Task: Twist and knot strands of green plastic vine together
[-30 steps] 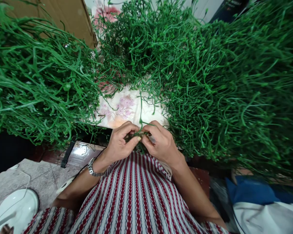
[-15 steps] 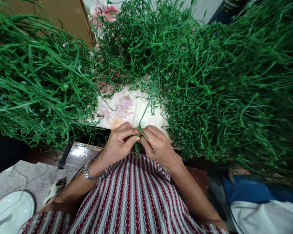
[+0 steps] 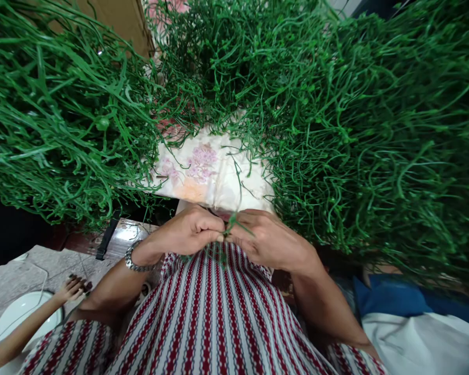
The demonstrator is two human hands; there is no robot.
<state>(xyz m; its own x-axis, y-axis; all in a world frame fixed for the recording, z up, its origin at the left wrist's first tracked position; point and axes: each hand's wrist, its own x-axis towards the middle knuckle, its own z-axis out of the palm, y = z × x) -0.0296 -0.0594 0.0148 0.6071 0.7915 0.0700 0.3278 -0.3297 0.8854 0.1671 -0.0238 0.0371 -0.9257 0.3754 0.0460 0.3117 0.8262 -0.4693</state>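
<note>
My left hand point(image 3: 193, 229), with a metal watch on its wrist, pinches a thin green stem point(image 3: 239, 190) near my lap. Its thumb and fingertips meet those of my right hand point(image 3: 263, 237), which is closed on the same stem. The stem rises from between the fingers over the flowered tabletop point(image 3: 191, 161), and blurred green bits hang below the fingers. A large heap of green stems point(image 3: 336, 135) lies to the right and behind, and another green heap point(image 3: 62, 130) with longer pieces is at the left.
A brown cardboard box point(image 3: 121, 23) stands at the back left. Another person's hand point(image 3: 73, 287) reaches over the floor near a round white object point(image 3: 27, 317) at the lower left. Blue and white cloth point(image 3: 414, 323) lies at the lower right.
Both my hands have come slightly lower and the stem between them has shifted down. Another person's hand and forearm have appeared at the lower left.
</note>
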